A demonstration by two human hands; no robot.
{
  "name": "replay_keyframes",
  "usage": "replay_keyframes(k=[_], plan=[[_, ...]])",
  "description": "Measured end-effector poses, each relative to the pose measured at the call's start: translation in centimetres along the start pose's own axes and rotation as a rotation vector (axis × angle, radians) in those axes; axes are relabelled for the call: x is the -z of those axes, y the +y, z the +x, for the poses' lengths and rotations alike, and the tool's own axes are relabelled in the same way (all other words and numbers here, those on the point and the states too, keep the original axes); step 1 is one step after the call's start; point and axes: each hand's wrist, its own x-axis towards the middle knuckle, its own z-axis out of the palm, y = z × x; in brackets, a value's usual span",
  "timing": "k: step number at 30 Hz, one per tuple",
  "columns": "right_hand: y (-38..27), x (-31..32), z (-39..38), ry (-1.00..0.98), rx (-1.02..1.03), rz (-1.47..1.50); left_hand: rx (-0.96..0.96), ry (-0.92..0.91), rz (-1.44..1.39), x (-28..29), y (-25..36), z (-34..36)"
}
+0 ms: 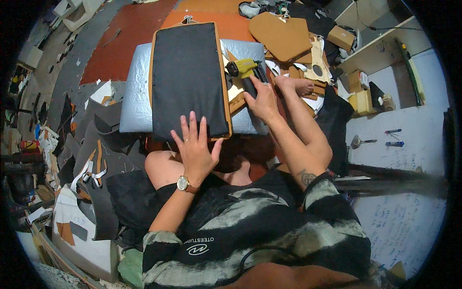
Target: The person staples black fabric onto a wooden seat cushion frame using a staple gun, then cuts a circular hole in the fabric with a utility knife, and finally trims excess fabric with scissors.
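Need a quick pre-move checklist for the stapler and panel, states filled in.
1. Black panel resting on the silver-covered slab: ok, lying flat, black face up.
2. Left hand on the panel: ok, fingers spread over its near edge.
3. Right hand at the handle of the yellow-and-black staple gun: ok, but whether the grip is full, cannot tell.
4. Finger off the trigger: cannot tell, trigger not clearly visible.
5. Bare foot well away from the gun: not ok in my view, it sits just right of the right hand.
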Motion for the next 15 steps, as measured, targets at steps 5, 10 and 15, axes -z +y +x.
replay_keyframes(k=[5, 10, 15], plan=[[-4.2, 2.3, -5.2, -0.159, -0.253, 0.403, 0.015, -0.173, 0.087, -0.8, 1.0, 1.3], [-7.0, 2.1, -8.9, -0.297, -0.383, 0.591, -0.018, -0.220, 0.098, -0.8, 1.3, 1.5], [-8.4, 1.7, -7.5, -0.418, -0.461, 0.373, -0.035, -0.276, 0.105, -0.4, 1.1, 1.5]])
